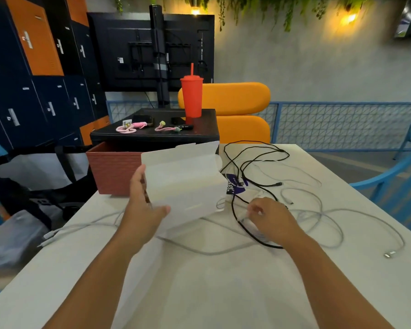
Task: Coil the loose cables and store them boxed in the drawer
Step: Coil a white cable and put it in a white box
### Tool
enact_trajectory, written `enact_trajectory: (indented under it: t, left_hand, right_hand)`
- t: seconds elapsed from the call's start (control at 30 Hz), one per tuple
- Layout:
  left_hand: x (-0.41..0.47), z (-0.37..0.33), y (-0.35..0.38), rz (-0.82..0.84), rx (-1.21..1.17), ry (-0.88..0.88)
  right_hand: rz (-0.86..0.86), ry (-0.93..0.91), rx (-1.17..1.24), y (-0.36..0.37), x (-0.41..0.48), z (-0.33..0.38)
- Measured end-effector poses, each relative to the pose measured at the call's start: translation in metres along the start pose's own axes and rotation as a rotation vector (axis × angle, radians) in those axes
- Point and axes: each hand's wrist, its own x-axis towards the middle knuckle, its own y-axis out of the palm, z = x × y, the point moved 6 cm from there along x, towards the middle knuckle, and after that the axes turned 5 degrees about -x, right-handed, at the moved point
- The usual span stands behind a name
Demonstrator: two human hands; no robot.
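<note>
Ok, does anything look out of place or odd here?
Only the cabling: a black cable and white cables sprawl tangled and uncoiled over the table, with white ends reaching its left edge. Nothing looks spilled or damaged.

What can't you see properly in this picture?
All in the head view:
Inside the white box: only its outer wall shows; the left hand holds it.
Purple label: the box covers part of it, and the print is too blurred.
What the right hand touches: its fingers cover that.
Inside the reddish bin: its wall and the box hide it.
</note>
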Motion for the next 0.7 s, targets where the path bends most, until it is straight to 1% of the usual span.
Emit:
enact_trajectory:
  t: [0.07, 0.13, 0.2, 0.27, 0.4, 0.7]
  left_hand:
    - [0.01, 0.005, 0.008, 0.03, 0.0, -0.002]
    - [0.019, 0.013, 0.016, 0.063, -0.003, 0.012]
    - [0.027, 0.019, 0.023, 0.091, -0.01, 0.025]
    - [0.034, 0.023, 0.028, 0.116, -0.014, 0.037]
    - [0.043, 0.031, 0.029, 0.116, 0.012, 0.05]
    - [0.045, 0.033, 0.025, 0.058, 0.024, 0.108]
  right_hand:
    - [0.106, 0.03, -0.027, 0.004, 0.005, -0.007]
    - [0.218, 0.023, -0.073, 0.012, 0.007, -0.009]
    - [0.32, 0.024, -0.059, 0.018, 0.009, -0.011]
    - [0.385, 0.023, -0.017, 0.02, 0.009, -0.012]
    - [0.391, -0.012, 0.076, 0.024, 0.01, -0.019]
    - [0.296, -0.098, -0.024, 0.024, 0.01, -0.021]
